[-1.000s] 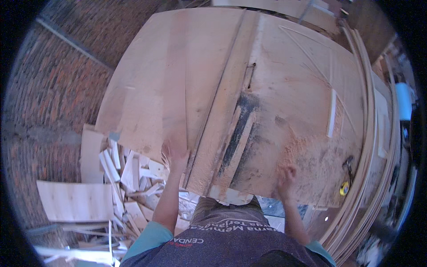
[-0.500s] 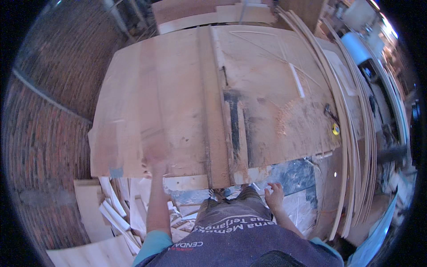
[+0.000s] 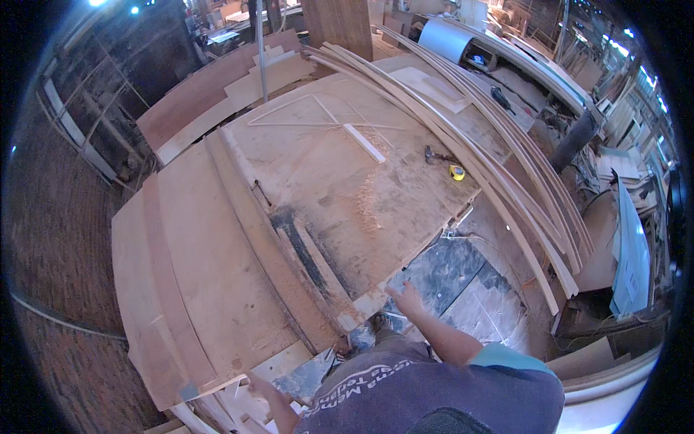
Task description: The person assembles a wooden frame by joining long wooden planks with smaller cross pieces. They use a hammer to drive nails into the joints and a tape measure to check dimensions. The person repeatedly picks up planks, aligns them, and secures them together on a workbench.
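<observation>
My right hand (image 3: 409,299) is held just off the worktable's front edge, fingers apart, with nothing in it. At the near left corner, my left hand (image 3: 266,393) is beside the table edge; its fingers look loosely extended and no held thing shows. A thin reddish wood strip (image 3: 165,253) lies lengthwise on the pale plywood sheet (image 3: 217,267) at the left. To its right runs a long, dusty plank (image 3: 253,228). A short wood strip (image 3: 318,260) lies beside a dark patch on the tabletop.
A hammer (image 3: 438,155) and a yellow tape measure (image 3: 456,172) lie at the table's right. Wood shavings (image 3: 367,202) and a white strip (image 3: 363,142) are near the middle. Long bent wood strips (image 3: 463,163) lie along the right side. Offcuts (image 3: 217,409) are piled below the left edge.
My left hand has drawn back from over the plywood to the near edge. The reddish strip, blurred before, now lies sharp. My view has swung right.
</observation>
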The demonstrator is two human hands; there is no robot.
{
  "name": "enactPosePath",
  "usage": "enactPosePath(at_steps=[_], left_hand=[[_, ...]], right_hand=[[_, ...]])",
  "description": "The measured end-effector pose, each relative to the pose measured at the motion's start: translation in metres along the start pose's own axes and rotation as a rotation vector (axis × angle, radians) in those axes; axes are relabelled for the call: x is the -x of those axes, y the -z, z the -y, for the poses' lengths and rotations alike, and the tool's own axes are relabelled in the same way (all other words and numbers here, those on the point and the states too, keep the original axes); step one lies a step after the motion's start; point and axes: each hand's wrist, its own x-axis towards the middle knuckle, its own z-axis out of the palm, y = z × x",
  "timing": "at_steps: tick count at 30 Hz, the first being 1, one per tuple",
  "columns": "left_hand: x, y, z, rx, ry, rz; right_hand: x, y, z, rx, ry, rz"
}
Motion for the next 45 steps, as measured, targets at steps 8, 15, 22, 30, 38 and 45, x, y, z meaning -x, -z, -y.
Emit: enactPosePath(at_steps=[8, 15, 22, 30, 38, 45], left_hand=[[0.043, 0.01, -0.035, 0.545, 0.293, 0.322], [0.018, 0.014, -0.039, 0.662, 0.239, 0.518], [-0.009, 0.004, -0.019, 0.751, 0.283, 0.548], [0.022, 0.01, -0.067, 0.586, 0.207, 0.409], [0.031, 0.034, -0.061, 0.638, 0.181, 0.585], [0.082, 0.002, -0.018, 0.719, 0.519, 0.796]], right_hand=[[-0.029, -0.035, 0.026, 0.039, -0.01, 0.399], [-0.064, -0.077, 0.001, -0.469, -0.182, 0.483], [-0.074, -0.103, -0.002, -0.674, -0.227, 0.432], [-0.091, -0.107, -0.024, -0.545, -0.16, 0.347], [-0.046, -0.003, 0.034, -0.619, -0.087, 0.286], [0.001, 0.092, 0.084, -0.686, -0.013, 0.376]])
